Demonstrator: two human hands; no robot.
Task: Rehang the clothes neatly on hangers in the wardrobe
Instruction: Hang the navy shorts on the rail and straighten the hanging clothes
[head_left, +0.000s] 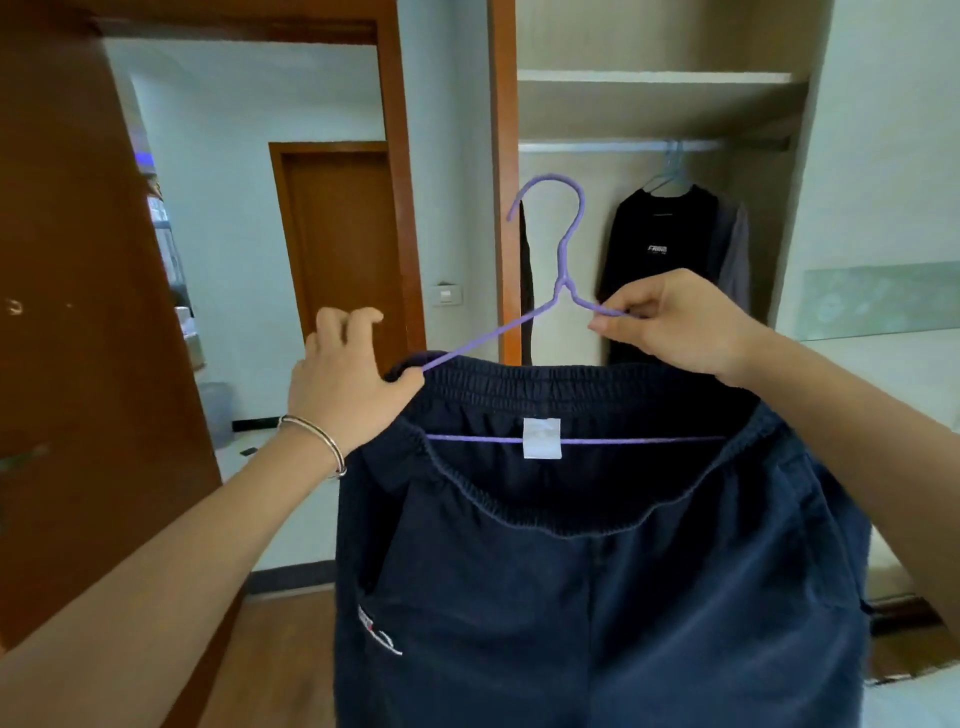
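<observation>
Two bare hands hold up a thin purple wire hanger (561, 265) carrying a pair of dark navy trousers with an elastic waistband (597, 597), in front of the open built-in wardrobe (654, 78). The left hand (345, 379), with a silver bangle (322, 439) on its wrist, grips the left end of the waistband where it covers the hanger's shoulder: thumb on the fabric, fingers curled over the top. The right hand (675, 327) pinches the hanger's right sloping arm just below the neck, between thumb and forefinger. The hook points up, well short of the metal rail (597, 147). A white sewn-in label (542, 438) inside the waistband covers the middle of the hanger's lower bar; no writing shows on it. A small white and red embroidered logo (379, 636) sits low on the trousers' left side, too small to read. On the rail a black shirt (644, 228) hangs from a pale blue hanger (670, 174); its white chest print (657, 250) is too blurred to read
</observation>
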